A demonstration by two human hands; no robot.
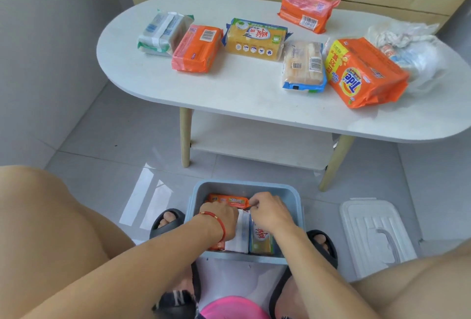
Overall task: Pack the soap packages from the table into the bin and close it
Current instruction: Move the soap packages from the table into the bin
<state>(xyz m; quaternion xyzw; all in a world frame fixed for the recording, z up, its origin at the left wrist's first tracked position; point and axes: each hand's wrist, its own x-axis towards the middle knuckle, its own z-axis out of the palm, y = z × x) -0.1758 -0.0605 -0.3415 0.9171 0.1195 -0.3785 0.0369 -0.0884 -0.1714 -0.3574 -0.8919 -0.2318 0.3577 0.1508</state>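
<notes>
Left hand: the left hand [221, 219], with a red string bracelet [215, 221] on the wrist, is down inside the bin. Its fingers are curled on the white soap pack, but I cannot tell how tight the hold is.
Right hand: the right hand [269, 213] is in the bin too, just beside the left one. Its fingers pinch the edge of a pack.
Bin: the light blue plastic bin [196, 199] sits open on the grey floor, between two feet in black slippers [167, 219].
Packs in the bin: an orange soap pack [228, 200] lies at the far end. A white soap pack [242, 234] and a yellow soap pack [261, 239] stand side by side near the front.
Lid: the clear white plastic lid [374, 234] lies flat on the floor to the right of the bin, not touching it.
Table: the white oval table [229, 89] stands behind the bin.
Packs on the table: a white and green pack [163, 31], an orange pack [197, 48], a big yellow pack [256, 39], a pale pack with blue ends [304, 66], a big orange Tide pack [364, 74], and one more orange pack at the back [308, 7].
Bag: a crumpled clear plastic bag [413, 48] lies at the right end, touching the Tide pack.
</notes>
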